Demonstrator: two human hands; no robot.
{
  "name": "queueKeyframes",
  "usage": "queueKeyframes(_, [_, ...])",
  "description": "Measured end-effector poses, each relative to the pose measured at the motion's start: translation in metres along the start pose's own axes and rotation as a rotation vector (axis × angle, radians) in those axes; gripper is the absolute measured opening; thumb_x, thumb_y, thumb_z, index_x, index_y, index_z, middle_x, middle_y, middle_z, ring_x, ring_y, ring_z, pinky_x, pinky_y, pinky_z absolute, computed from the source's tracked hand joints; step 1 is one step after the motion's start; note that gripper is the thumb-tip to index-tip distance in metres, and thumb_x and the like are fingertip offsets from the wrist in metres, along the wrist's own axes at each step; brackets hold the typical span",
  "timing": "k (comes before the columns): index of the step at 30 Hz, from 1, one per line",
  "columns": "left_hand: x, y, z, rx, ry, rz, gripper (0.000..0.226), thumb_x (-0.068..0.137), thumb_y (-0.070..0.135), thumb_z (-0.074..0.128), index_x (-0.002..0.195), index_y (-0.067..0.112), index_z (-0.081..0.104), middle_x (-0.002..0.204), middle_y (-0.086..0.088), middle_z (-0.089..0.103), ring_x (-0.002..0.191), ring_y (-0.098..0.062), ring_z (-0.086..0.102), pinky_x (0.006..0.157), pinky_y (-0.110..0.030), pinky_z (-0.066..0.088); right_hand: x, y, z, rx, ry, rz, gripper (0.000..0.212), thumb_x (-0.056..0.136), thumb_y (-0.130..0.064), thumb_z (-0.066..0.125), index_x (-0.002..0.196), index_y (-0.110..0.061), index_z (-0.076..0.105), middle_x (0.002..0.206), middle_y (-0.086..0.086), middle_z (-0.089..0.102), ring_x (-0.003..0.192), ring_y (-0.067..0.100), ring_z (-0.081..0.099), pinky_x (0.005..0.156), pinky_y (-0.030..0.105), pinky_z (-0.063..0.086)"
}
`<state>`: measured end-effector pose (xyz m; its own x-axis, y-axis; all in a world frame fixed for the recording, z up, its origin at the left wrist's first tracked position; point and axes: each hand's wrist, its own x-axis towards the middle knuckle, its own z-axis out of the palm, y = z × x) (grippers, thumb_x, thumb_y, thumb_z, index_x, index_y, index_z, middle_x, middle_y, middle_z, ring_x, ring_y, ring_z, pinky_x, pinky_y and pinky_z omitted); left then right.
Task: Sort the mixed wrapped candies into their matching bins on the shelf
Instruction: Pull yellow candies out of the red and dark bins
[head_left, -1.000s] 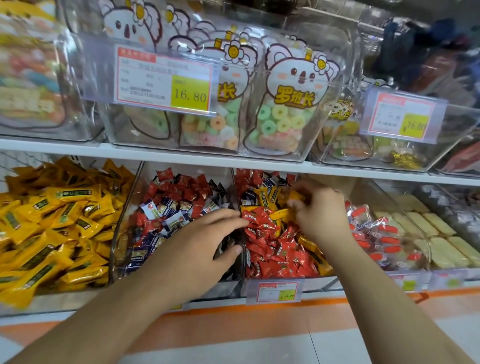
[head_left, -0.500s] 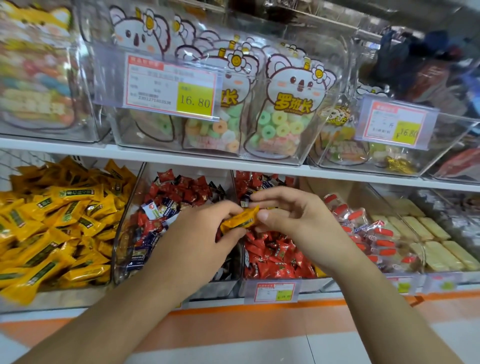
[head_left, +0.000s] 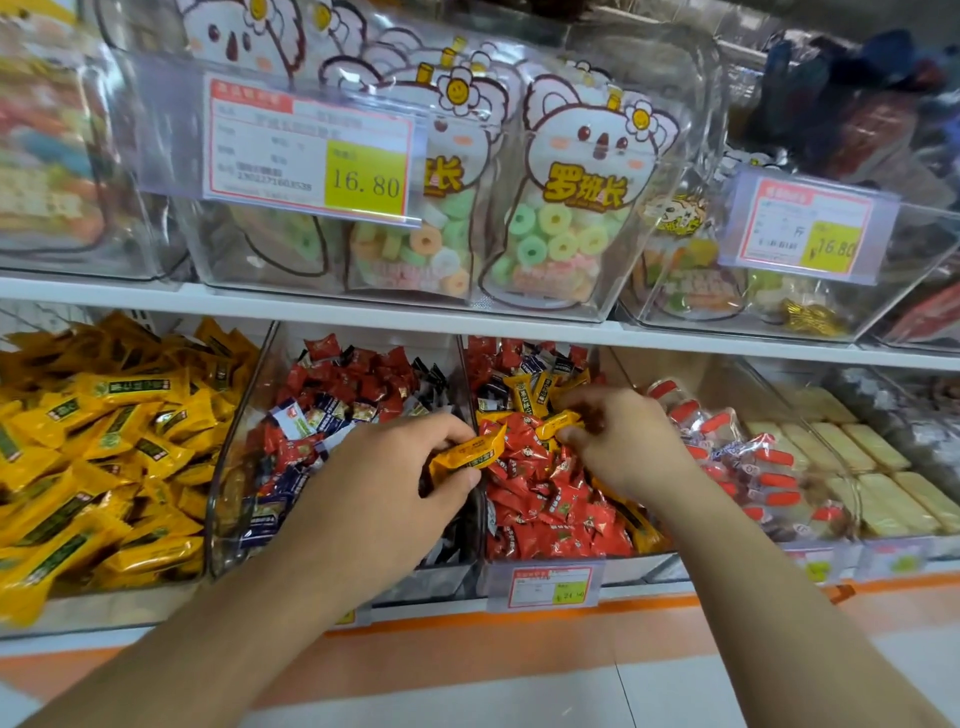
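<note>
Price tag (head_left: 311, 156) at eleven o'clock reads 16.80, left hand (head_left: 384, 499) clutching a yellow candy (head_left: 467, 453), right hand (head_left: 618, 441) pinching another yellow candy (head_left: 558, 422) over the red-candy bin (head_left: 545, 564) at centre.

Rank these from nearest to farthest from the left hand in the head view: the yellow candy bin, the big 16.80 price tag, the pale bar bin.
1. Yellow candy bin, to its left.
2. Big 16.80 price tag, above.
3. Pale bar bin, far right.
</note>
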<state>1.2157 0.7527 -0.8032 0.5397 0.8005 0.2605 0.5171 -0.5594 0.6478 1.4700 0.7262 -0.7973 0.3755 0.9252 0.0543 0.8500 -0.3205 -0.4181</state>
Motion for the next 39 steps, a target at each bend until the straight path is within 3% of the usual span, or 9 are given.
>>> queueKeyframes(5, [0.0,-0.002,0.0,-0.031,-0.019,-0.009,0.02,0.095,0.04,0.069,0.115,0.04,0.068,0.096,0.027,0.065,0.08,0.016,0.056,0.062,-0.007,0.04,0.001,0.003,0.002,0.057,0.068,0.023,0.025,0.088,-0.02,0.081,0.111,-0.028,0.077,0.128,-0.006,0.069,0.121,0.018,0.061,0.095,0.023,0.041])
queueKeyframes(13, [-0.001,-0.002,-0.005,-0.085,0.017,-0.015,0.018,0.094,0.038,0.07,0.112,0.041,0.067,0.093,0.026,0.064,0.088,0.011,0.059,0.065,-0.011,0.045,-0.008,0.0,-0.008,0.271,0.26,0.011,0.018,0.09,-0.024,0.08,0.106,-0.033,0.076,0.097,-0.006,0.073,0.069,0.011,0.066,0.058,0.026,0.05])
queueKeyframes(19, [-0.009,-0.001,-0.016,-0.096,0.047,-0.044,0.014,0.094,0.039,0.07,0.106,0.042,0.066,0.095,0.025,0.063,0.097,0.007,0.056,0.072,-0.009,0.044,-0.028,-0.021,-0.011,0.451,0.245,-0.076,0.018,0.089,-0.024,0.081,0.103,-0.033,0.075,0.074,0.001,0.069,0.061,0.017,0.064,0.05,0.029,0.05])
queueKeyframes(22, [-0.013,-0.005,-0.023,-0.139,0.049,-0.062,0.011,0.094,0.041,0.07,0.103,0.044,0.066,0.103,0.023,0.063,0.101,0.007,0.056,0.078,-0.008,0.043,-0.035,-0.036,-0.009,0.47,0.271,-0.132,0.018,0.088,-0.024,0.081,0.102,-0.033,0.076,0.076,-0.001,0.069,0.065,0.013,0.064,0.058,0.03,0.052])
queueKeyframes(25, [-0.017,-0.009,-0.033,-0.266,0.042,-0.12,0.011,0.093,0.044,0.071,0.102,0.046,0.066,0.11,0.022,0.065,0.103,0.002,0.061,0.09,-0.03,0.053,-0.044,-0.058,-0.003,0.514,0.248,-0.22,0.022,0.086,-0.02,0.082,0.1,-0.036,0.076,0.084,-0.004,0.07,0.076,0.015,0.068,0.07,0.038,0.057])
queueKeyframes(28, [-0.019,-0.014,-0.049,-0.448,0.003,-0.232,0.013,0.094,0.046,0.07,0.106,0.046,0.069,0.111,0.018,0.07,0.101,-0.008,0.069,0.09,-0.041,0.059,-0.054,-0.084,0.009,0.466,0.219,-0.356,0.026,0.084,-0.016,0.083,0.1,-0.034,0.076,0.097,-0.012,0.067,0.087,0.011,0.066,0.077,0.033,0.055])
queueKeyframes(33, [-0.03,-0.031,-0.072,-1.012,-0.081,-0.341,0.017,0.093,0.014,0.07,0.107,0.005,0.075,0.108,-0.014,0.073,0.109,-0.032,0.071,0.091,-0.044,0.061,-0.061,-0.129,0.039,0.495,0.097,-0.52,0.021,0.087,-0.01,0.081,0.099,-0.027,0.077,0.109,-0.014,0.065,0.101,0.01,0.063,0.081,0.029,0.052])
queueKeyframes(36, [-0.04,-0.051,-0.092,-1.035,-0.014,-0.369,0.025,0.087,0.015,0.076,0.106,-0.001,0.073,0.104,-0.017,0.073,0.102,-0.033,0.072,0.087,-0.041,0.06,-0.06,-0.158,0.053,0.525,0.077,-0.607,0.022,0.087,-0.008,0.08,0.102,-0.024,0.077,0.111,-0.013,0.066,0.111,0.011,0.062,0.091,0.026,0.052])
queueKeyframes(39, [-0.05,-0.071,-0.115,-0.879,0.071,-0.39,0.028,0.079,0.028,0.085,0.102,0.013,0.079,0.104,-0.014,0.076,0.104,-0.032,0.072,0.098,-0.047,0.056,-0.056,-0.188,0.068,0.543,0.071,-0.648,0.021,0.088,-0.015,0.081,0.104,-0.027,0.076,0.111,-0.016,0.066,0.113,0.011,0.061,0.092,0.029,0.052])
